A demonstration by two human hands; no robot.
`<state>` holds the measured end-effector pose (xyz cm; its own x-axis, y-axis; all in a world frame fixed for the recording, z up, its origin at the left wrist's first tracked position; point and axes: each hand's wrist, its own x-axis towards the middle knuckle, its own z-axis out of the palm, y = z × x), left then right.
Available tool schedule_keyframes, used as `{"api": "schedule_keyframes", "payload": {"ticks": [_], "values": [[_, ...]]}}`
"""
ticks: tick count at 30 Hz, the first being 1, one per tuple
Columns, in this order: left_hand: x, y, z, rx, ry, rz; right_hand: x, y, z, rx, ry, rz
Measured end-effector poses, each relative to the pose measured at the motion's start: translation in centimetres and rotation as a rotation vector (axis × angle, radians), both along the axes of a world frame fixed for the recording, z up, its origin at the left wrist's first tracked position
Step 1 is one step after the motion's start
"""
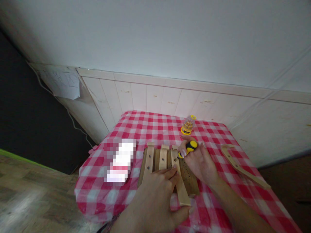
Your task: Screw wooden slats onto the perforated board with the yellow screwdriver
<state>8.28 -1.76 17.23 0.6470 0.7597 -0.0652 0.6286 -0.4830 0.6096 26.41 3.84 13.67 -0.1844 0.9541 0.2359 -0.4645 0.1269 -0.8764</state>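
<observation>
My right hand is closed around a stubby yellow-and-black screwdriver, its tip end angled down at the top part of a pale wooden hook strip. That strip lies slanted across a brown wooden board dotted with small holes. My left hand lies flat over the board, fingers stretched out and fingertips pressing on the slanted strip near a screw hole; its thumb reaches toward the strip's lower end. Two more hook strips, a left one and a middle one, show dark screws and are partly covered by my left hand.
A clear bit case with a yellow base stands behind the board. Another wooden hook strip lies at the right table edge. On the left is a blurred-out white object. A checkered cloth covers the table, which meets a white panelled wall.
</observation>
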Motion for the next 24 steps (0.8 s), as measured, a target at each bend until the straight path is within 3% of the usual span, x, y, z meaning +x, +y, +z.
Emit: {"api": "schedule_keyframes", "payload": {"ticks": [4, 9, 18, 24], "values": [[0.0, -0.1, 0.0, 0.002, -0.013, -0.008, 0.2, 0.0, -0.1, 0.019, -0.039, 0.011], [-0.1, -0.1, 0.1, 0.008, 0.031, -0.007, 0.6, 0.0, -0.7, 0.104, -0.138, -0.081], [-0.1, 0.0, -0.3, 0.005, -0.024, 0.009, 0.0, -0.1, 0.2, 0.055, -0.016, -0.079], [0.0, 0.0, -0.3, 0.011, -0.035, 0.002, 0.3, 0.0, 0.3, 0.006, -0.05, -0.035]]}}
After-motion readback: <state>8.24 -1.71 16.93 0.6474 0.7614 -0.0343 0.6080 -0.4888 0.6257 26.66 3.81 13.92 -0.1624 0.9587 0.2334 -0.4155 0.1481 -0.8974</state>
